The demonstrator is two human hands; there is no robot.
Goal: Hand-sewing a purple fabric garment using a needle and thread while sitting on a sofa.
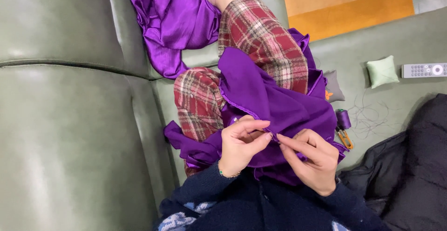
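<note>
A purple satin cloth (260, 91) lies bunched over my lap and plaid trouser legs (260, 35). My left hand (240, 145) pinches a folded edge of the cloth between thumb and fingers. My right hand (312, 159) pinches the same edge right beside it, fingertips almost touching the left hand's. A needle, if any, is too small to make out. More of the purple cloth (174, 16) trails up over the green leather sofa (65, 119).
To the right on the sofa seat lie a purple thread spool (343, 118), yellow-handled snips (345, 139), loose thread (372, 114), a grey pouch (333, 86), a pale green pincushion (382, 71) and a grey remote control (424, 70). A black padded jacket (409, 166) sits lower right. An orange rug (349, 5) is beyond.
</note>
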